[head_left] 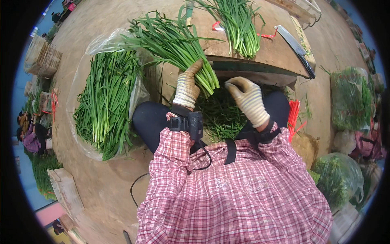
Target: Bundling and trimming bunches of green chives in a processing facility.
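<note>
My left hand (187,86), in a striped work glove, is wrapped round a bunch of garlic chives (178,49). Their pale stem ends point down toward my lap, and the green leaves fan out to the upper left. Just right of those stem ends is my right hand (250,99), gloved too, with its fingers curled together; anything in them is too small to make out. Another bunch of chives (241,34) lies on the wooden board (203,26) ahead of me. Loose green trimmings (223,118) lie between my knees.
A large knife (292,44) lies along the board's right edge, near a red tie (268,35). To my left, an opened plastic bag (77,134) holds loose chives (107,101). Red strips (293,118) hang beside my right knee. Bagged greens (351,97) stand farther right.
</note>
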Action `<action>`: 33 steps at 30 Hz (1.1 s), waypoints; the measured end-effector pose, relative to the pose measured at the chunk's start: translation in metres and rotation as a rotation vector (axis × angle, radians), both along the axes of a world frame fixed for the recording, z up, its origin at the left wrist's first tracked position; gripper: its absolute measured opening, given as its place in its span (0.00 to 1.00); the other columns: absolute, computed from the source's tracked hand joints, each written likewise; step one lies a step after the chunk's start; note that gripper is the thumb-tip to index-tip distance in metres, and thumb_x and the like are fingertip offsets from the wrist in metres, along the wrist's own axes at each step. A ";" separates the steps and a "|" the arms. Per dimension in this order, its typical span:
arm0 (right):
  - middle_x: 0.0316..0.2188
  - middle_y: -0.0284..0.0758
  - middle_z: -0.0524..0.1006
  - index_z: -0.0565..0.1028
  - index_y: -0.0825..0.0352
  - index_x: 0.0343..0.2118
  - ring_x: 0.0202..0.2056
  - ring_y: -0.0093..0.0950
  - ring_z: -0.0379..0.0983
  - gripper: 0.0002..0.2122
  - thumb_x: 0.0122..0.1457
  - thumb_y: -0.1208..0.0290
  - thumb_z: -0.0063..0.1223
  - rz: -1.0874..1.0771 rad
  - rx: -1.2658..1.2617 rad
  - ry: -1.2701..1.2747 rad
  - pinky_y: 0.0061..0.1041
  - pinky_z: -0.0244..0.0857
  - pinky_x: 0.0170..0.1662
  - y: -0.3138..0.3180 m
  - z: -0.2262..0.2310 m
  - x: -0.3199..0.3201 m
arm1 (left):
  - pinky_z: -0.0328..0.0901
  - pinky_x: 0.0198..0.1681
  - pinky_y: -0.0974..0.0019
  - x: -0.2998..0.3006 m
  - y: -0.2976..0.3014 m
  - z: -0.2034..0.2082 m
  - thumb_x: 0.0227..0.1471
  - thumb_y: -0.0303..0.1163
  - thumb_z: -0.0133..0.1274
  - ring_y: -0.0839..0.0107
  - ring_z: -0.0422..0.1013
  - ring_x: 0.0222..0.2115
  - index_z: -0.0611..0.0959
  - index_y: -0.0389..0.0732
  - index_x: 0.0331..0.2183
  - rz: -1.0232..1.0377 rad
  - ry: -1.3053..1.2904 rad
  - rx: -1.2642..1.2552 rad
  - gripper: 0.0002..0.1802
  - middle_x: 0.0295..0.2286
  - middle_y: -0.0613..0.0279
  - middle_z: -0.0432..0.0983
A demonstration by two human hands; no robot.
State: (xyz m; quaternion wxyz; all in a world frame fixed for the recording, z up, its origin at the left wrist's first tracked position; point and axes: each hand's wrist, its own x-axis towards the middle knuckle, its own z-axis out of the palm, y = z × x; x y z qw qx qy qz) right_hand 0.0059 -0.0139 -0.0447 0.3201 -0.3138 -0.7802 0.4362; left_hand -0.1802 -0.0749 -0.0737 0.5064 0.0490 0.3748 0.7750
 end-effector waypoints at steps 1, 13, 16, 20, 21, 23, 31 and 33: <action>0.27 0.44 0.79 0.79 0.68 0.32 0.30 0.38 0.78 0.10 0.53 0.66 0.57 -0.007 -0.167 -0.096 0.31 0.69 0.35 -0.009 0.010 -0.008 | 0.74 0.39 0.54 0.004 0.001 -0.001 0.55 0.31 0.54 0.56 0.77 0.33 0.76 0.33 0.43 -0.022 -0.009 0.047 0.15 0.36 0.46 0.79; 0.30 0.40 0.77 0.80 0.63 0.32 0.33 0.38 0.75 0.11 0.48 0.62 0.61 0.090 0.131 -0.427 0.33 0.68 0.39 -0.009 -0.001 -0.025 | 0.73 0.44 0.59 0.018 0.003 -0.023 0.55 0.30 0.55 0.62 0.77 0.37 0.77 0.34 0.44 -0.075 -0.042 0.059 0.15 0.38 0.50 0.79; 0.24 0.36 0.79 0.79 0.72 0.28 0.26 0.24 0.74 0.10 0.47 0.69 0.60 0.128 -0.440 -0.166 0.25 0.69 0.33 0.006 0.002 -0.022 | 0.72 0.45 0.59 0.018 0.001 -0.020 0.55 0.33 0.56 0.60 0.76 0.39 0.76 0.32 0.46 -0.124 -0.002 0.069 0.19 0.40 0.48 0.78; 0.25 0.33 0.79 0.78 0.74 0.32 0.27 0.20 0.73 0.11 0.50 0.70 0.61 0.109 -0.556 -0.154 0.21 0.68 0.32 0.010 0.002 -0.018 | 0.67 0.52 0.53 0.011 -0.004 -0.024 0.54 0.41 0.56 0.53 0.71 0.47 0.69 0.30 0.53 -0.292 -0.122 0.260 0.31 0.47 0.41 0.72; 0.24 0.37 0.79 0.78 0.72 0.33 0.27 0.25 0.75 0.12 0.49 0.68 0.61 0.089 -0.340 -0.209 0.24 0.69 0.33 0.006 0.001 -0.018 | 0.66 0.53 0.52 0.011 -0.004 -0.023 0.55 0.40 0.55 0.52 0.70 0.48 0.68 0.30 0.54 -0.292 -0.138 0.300 0.31 0.48 0.40 0.71; 0.26 0.43 0.80 0.79 0.69 0.35 0.30 0.34 0.78 0.14 0.49 0.64 0.59 0.096 -0.039 -0.349 0.29 0.70 0.36 -0.003 0.005 -0.018 | 0.63 0.56 0.49 0.011 -0.004 -0.022 0.57 0.41 0.51 0.49 0.69 0.51 0.66 0.29 0.55 -0.298 -0.138 0.368 0.32 0.50 0.36 0.69; 0.23 0.38 0.78 0.79 0.72 0.32 0.22 0.27 0.73 0.11 0.52 0.67 0.57 0.126 0.219 -0.288 0.26 0.68 0.30 -0.010 0.007 -0.019 | 0.61 0.58 0.47 0.011 -0.005 -0.023 0.56 0.44 0.52 0.49 0.64 0.54 0.64 0.31 0.57 -0.316 -0.167 0.415 0.35 0.52 0.43 0.67; 0.23 0.36 0.78 0.78 0.72 0.31 0.22 0.25 0.71 0.11 0.53 0.68 0.56 0.099 -0.093 -0.167 0.25 0.67 0.29 -0.005 0.004 -0.019 | 0.60 0.58 0.47 0.012 -0.005 -0.025 0.55 0.45 0.53 0.49 0.64 0.54 0.64 0.31 0.57 -0.312 -0.186 0.428 0.36 0.53 0.43 0.66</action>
